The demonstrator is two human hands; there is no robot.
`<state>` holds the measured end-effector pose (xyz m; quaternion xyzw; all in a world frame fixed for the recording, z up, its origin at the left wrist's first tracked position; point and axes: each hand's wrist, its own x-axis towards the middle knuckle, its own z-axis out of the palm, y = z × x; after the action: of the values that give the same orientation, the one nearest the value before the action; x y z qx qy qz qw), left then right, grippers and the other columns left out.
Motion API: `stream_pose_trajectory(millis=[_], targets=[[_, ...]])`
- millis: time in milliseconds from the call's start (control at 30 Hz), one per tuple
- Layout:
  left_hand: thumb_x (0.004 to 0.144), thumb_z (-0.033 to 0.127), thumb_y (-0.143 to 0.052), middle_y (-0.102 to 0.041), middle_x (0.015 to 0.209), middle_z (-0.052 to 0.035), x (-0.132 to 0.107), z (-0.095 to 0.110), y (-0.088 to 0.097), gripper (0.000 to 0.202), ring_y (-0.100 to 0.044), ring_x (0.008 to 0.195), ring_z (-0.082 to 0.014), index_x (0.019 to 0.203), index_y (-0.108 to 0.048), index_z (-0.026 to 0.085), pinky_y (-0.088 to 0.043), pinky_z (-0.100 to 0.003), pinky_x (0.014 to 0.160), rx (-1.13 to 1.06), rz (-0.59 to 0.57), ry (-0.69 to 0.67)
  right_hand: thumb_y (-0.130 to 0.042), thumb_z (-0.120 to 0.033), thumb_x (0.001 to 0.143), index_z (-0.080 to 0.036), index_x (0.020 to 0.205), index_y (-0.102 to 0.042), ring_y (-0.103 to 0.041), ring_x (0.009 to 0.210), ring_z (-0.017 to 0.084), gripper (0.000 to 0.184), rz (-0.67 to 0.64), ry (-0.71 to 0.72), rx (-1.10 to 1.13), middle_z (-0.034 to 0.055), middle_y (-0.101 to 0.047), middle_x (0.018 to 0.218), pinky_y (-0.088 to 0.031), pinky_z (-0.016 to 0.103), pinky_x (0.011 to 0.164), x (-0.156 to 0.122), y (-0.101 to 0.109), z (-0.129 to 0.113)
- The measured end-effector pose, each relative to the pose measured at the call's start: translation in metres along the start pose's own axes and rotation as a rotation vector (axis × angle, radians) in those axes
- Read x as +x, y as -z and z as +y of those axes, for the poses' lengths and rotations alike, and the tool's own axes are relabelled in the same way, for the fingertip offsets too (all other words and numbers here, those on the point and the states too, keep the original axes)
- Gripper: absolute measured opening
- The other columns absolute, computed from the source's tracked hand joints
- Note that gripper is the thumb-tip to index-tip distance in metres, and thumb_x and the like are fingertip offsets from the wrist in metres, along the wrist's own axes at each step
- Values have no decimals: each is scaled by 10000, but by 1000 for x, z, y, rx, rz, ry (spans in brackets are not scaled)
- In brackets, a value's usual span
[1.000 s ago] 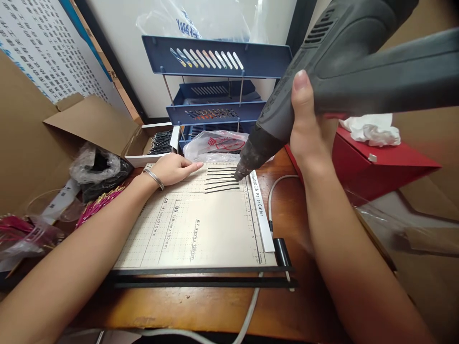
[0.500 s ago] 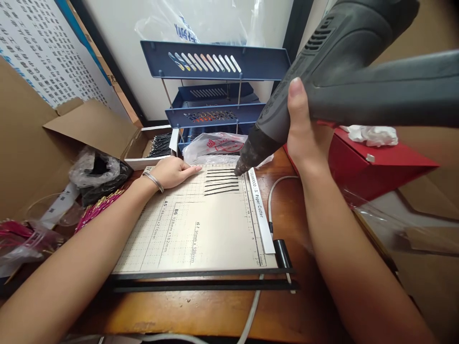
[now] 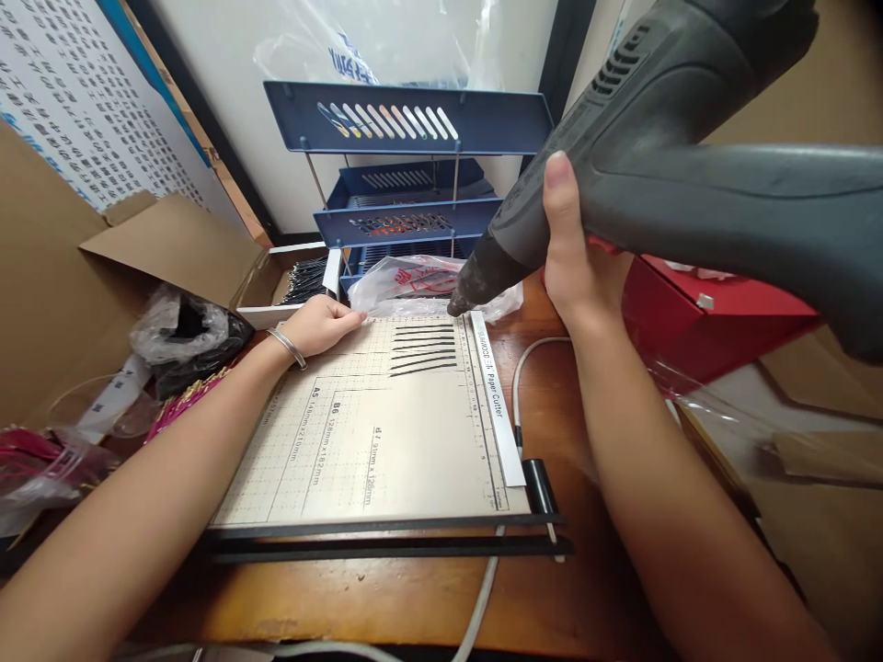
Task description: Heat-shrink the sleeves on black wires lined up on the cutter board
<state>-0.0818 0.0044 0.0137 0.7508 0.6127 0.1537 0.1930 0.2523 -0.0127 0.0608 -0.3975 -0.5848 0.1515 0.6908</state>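
My right hand (image 3: 579, 267) grips a dark grey heat gun (image 3: 641, 138), its thumb lying along the body. The gun's nozzle (image 3: 469, 292) points down and left, just above the far right corner of the paper cutter (image 3: 345, 460). On the cutter's gridded board lie several thin black strips (image 3: 423, 349), side by side in a row beneath the nozzle. My left hand (image 3: 318, 326), with a silver bracelet at the wrist, is closed at the board's far left edge, thumb on top. Its other fingers are partly hidden.
Behind the board sit a clear plastic bag (image 3: 407, 280) and a blue tiered rack (image 3: 407, 124). An open carton with black pieces (image 3: 307, 276) and bundled magenta pieces (image 3: 183, 405) are at left. A red box (image 3: 704, 317) stands at right, near a white cable (image 3: 519, 386).
The heat gun's nozzle has moved slightly up and away from the strips, and its handle has tilted lower. My left thumb has drawn back left from the strips.
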Motion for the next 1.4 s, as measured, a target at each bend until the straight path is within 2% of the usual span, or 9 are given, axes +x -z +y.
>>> stream_pose_trajectory(millis=[167, 300, 400, 533, 667, 800, 900, 1100, 1400], targets=[[785, 570, -549, -203, 553, 21, 1, -3, 1, 539, -199, 536, -113, 512, -215, 247, -171, -328, 559, -46, -29, -29, -696, -696, 987, -360, 1494, -656, -281, 1741, 298, 610, 1, 12, -2, -16, -613, 1651, -311, 509, 1435, 3, 3, 6], [749, 525, -569, -210, 550, 21, 1, -4, 1, 505, -202, 542, -112, 500, -229, 248, -170, -332, 557, -69, -34, -21, -675, -698, 998, -314, 1503, -651, -314, 1730, 289, 635, -5, 34, -31, -6, -601, 1663, -247, 491, 1456, 0, 1, 2], [751, 465, -573, -214, 554, 24, 0, -4, 1, 473, -204, 550, -106, 506, -233, 246, -171, -332, 561, -82, -33, -28, -714, -697, 970, -284, 1466, -672, -365, 1709, 292, 647, 30, -36, 16, 23, -623, 1647, -286, 489, 1446, -1, -2, -3], [759, 404, -569, -218, 555, 27, 0, -5, 0, 444, -207, 556, -97, 500, -245, 245, -170, -333, 568, -93, -36, -28, -745, -604, 970, -330, 1406, -697, -405, 1689, 238, 517, 89, -27, 60, -8, -656, 1615, -297, 458, 1444, 0, -5, -5], [772, 409, -573, -225, 564, 29, 1, -8, 1, 439, -218, 566, -96, 512, -262, 241, -188, -322, 568, -112, -5, -21, -739, -548, 985, -345, 1356, -712, -415, 1682, 204, 424, 88, 2, 60, -11, -697, 1562, -344, 435, 1426, 1, -7, -6], [744, 447, -591, -229, 554, 24, 2, -10, 2, 453, -216, 559, -101, 506, -267, 238, -184, -312, 554, -123, 11, -11, -750, -564, 976, -305, 1379, -696, -454, 1661, 232, 483, 104, -3, 89, 3, -680, 1586, -310, 475, 1440, 1, -6, -10], [701, 449, -620, -234, 545, 22, 4, -12, 2, 456, -216, 548, -104, 493, -274, 236, -177, -316, 546, -147, 11, -14, -788, -581, 943, -281, 1371, -708, -474, 1648, 247, 529, 57, 12, 102, 12, -691, 1573, -289, 454, 1447, 3, -2, -11], [720, 418, -609, -232, 549, 25, 3, -9, 1, 441, -219, 543, -105, 494, -277, 236, -175, -324, 555, -136, 0, 26, -742, -577, 976, -399, 1409, -707, -456, 1655, 247, 469, -48, -4, 70, -71, -672, 1580, -372, 433, 1407, 13, 2, -8], [768, 419, -564, -237, 568, 29, -1, -1, 0, 422, -228, 573, -103, 513, -281, 238, -181, -322, 579, -89, -39, 15, -750, -559, 976, -336, 1273, -769, -599, 1541, 255, 372, -51, 11, 110, -33, -752, 1459, -432, 428, 1354, 5, -3, -18]])
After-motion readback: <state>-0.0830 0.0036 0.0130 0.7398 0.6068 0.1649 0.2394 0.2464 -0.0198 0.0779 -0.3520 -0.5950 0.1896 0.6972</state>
